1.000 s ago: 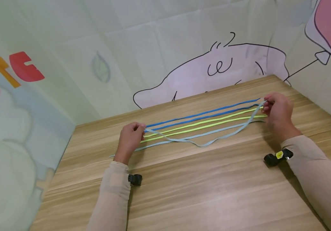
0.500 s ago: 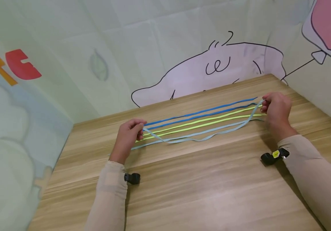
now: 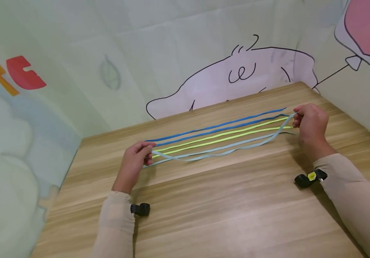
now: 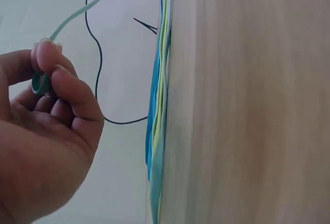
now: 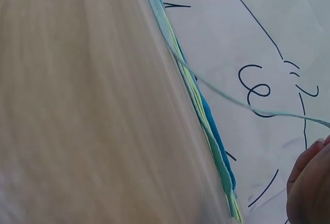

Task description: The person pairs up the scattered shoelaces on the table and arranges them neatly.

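A light blue flat shoelace [image 3: 255,145] spans both hands and sags in the middle, low over the table. My left hand [image 3: 131,165] pinches one end between thumb and fingertips; in the left wrist view a small loop of that lace [image 4: 41,84] shows beneath the fingertips. At the right, my right hand [image 3: 312,123] pinches the other end, though the right wrist view catches only part of this hand [image 5: 313,188]. Behind the sagging lace lie two blue laces [image 3: 217,126], two yellow-green laces [image 3: 223,141] and another light blue lace [image 3: 220,147], roughly parallel.
The wood-grain table [image 3: 217,208] reaches back to a printed cloth backdrop [image 3: 172,64] with cartoon drawings, which also hangs along the left and right sides. A small black wrist camera is strapped to each forearm, the right one [image 3: 304,180] just above the tabletop.
My left hand has shifted left and slightly toward me, drawing the held lace longer and flatter. My right hand stays nearly in place, still pinching its end.
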Demonstrator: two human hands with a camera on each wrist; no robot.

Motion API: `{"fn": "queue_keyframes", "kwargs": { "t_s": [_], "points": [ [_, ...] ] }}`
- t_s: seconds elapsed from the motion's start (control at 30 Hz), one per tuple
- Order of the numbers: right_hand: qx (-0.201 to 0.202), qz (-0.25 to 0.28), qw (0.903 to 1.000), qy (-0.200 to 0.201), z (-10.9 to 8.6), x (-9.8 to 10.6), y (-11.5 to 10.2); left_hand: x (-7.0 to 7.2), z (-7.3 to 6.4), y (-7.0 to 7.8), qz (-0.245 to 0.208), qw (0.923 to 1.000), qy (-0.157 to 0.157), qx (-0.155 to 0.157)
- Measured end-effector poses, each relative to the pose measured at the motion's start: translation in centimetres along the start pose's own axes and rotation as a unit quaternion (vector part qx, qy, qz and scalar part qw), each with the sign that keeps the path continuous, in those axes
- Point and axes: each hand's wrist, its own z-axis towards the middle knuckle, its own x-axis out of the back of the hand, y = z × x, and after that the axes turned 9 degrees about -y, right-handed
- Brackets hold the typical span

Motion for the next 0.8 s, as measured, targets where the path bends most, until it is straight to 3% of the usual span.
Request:
{"fn": "queue_keyframes", "kwargs": {
  "t_s": [0.33, 0.5, 0.67, 0.8],
  "points": [
    [-0.015, 0.015, 0.9996, 0.017, 0.8, 1.1, -0.7, 1.9, -0.4, -0.4, -0.043, 0.999, -0.012, 0.012],
    [-0.022, 0.014, 0.9997, 0.001, 1.3, 1.5, -0.7, 2.9, -1.0, -0.5, -0.026, 0.9985, -0.025, 0.041],
    [-0.033, -0.031, 0.9988, -0.02, 1.7, 2.1, -0.7, 3.8, -1.5, -1.0, 0.008, 0.9966, -0.051, 0.063],
    [-0.036, -0.112, 0.9923, -0.041, 1.9, 2.7, -0.7, 4.4, -1.6, -1.2, 0.035, 0.9949, -0.07, 0.064]
  ]
}}
